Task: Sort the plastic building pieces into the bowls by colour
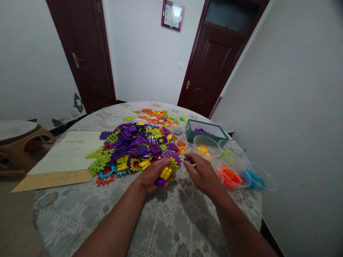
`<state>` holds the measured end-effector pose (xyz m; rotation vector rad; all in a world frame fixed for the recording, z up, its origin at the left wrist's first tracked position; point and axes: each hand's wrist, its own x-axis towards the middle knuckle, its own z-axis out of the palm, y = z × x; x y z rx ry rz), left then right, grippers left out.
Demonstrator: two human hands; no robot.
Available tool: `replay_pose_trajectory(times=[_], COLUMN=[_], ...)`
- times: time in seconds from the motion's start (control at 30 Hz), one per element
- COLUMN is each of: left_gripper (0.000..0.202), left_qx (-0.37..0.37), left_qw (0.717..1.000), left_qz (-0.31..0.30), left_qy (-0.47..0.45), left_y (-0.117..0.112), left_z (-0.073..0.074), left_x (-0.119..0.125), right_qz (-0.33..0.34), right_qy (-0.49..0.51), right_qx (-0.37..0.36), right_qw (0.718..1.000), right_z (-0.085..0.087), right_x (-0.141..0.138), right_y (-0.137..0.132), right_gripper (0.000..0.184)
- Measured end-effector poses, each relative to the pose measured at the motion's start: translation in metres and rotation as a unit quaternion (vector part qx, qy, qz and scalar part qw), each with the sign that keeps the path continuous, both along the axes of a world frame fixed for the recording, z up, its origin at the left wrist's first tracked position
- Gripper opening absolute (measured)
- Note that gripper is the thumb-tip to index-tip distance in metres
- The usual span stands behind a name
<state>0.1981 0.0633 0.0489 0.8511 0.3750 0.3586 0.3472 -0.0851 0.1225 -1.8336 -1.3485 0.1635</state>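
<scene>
My left hand (pixel 152 175) is closed around a small bunch of plastic building pieces (pixel 166 172), mostly yellow with a purple tube at the bottom. Just to the right, my right hand (pixel 198 172) hovers with thumb and forefinger slightly apart, and I see nothing between them. Beyond my left hand spreads a heap of interlocking plastic pieces (pixel 140 149) in purple, green, yellow, red and blue. A purple toothed piece (pixel 176 158) shows at the fingertips of my left hand; whether it belongs to the bunch I cannot tell.
Clear bowls hold yellow pieces (pixel 204 150), orange pieces (pixel 230 177) and blue pieces (pixel 254 179) on the right. Behind them stands a green box (pixel 190 135) with purple pieces. Orange pieces (pixel 154 116) lie at the back, a cardboard sheet (pixel 53 180) at left.
</scene>
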Motion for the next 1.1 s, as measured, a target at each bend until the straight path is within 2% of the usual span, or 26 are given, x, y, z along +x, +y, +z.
replay_pose_trajectory(times=[0.13,0.33,0.43,0.63,0.87,1.0,1.1], left_gripper=[0.037,0.035,0.035,0.036,0.037,0.035,0.034], left_qx=[0.006,0.007,0.001,-0.001,-0.006,0.006,0.011], left_qw=[1.000,1.000,1.000,1.000,1.000,1.000,0.999], left_qz=[-0.008,-0.006,-0.003,0.009,0.024,0.024,0.031], left_qy=[0.001,-0.003,-0.006,-0.011,-0.003,0.000,0.006], left_y=[-0.001,-0.001,-0.003,-0.003,-0.002,-0.002,-0.002], left_z=[0.002,0.003,0.005,0.006,0.004,0.004,0.004], left_x=[-0.001,-0.001,0.000,-0.001,0.001,0.001,0.001], right_qz=[0.013,-0.026,-0.036,-0.011,-0.043,-0.050,-0.058], right_qy=[0.002,0.079,0.136,0.227,0.309,0.314,0.292], right_qx=[-0.025,-0.020,-0.026,-0.020,0.008,0.036,0.042], right_qw=[1.000,0.996,0.990,0.974,0.950,0.947,0.954], right_z=[-0.005,-0.013,-0.014,-0.013,-0.018,-0.013,-0.002], right_x=[-0.009,-0.005,-0.001,0.003,0.004,0.010,0.028], right_y=[0.019,0.019,0.017,0.017,0.020,0.016,0.010], right_gripper=[0.022,0.011,0.013,0.019,0.026,0.028,0.026])
